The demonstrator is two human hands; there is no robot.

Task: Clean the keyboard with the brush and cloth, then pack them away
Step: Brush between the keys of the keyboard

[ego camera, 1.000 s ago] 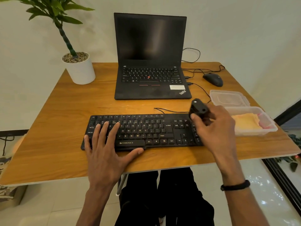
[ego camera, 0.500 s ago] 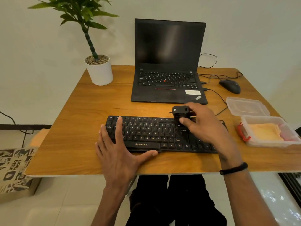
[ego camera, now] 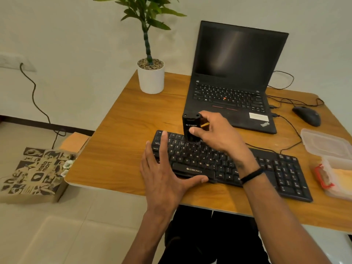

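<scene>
Right hand: I see my right hand (ego camera: 215,134) grasping the black brush (ego camera: 191,128), thumb on its front face and fingers curled round the back.
Brush: it stands upright, its lower end touching the upper left key rows of the keyboard (ego camera: 266,168).
Left hand: my left hand (ego camera: 163,174) lies flat on the keyboard's left end, fingers straight and spread over the keys, thumb along the front edge by the space bar; it grasps nothing.
Keyboard: black, lying across the near part of the wooden table (ego camera: 118,149), angled so its right end sits closer to me.
Cloth: a yellow cloth (ego camera: 342,174) lies inside the clear plastic box (ego camera: 335,191) at the table's right edge, just beside the keyboard's right end.
Lid: a clear lid (ego camera: 323,143) lies flat just behind that box.
Behind: an open laptop (ego camera: 238,73) with a dark screen, a black mouse (ego camera: 307,116) to its right, a potted plant (ego camera: 150,77) to its left.
Floor: a printed paper bag (ego camera: 34,174) stands left of the table.
</scene>
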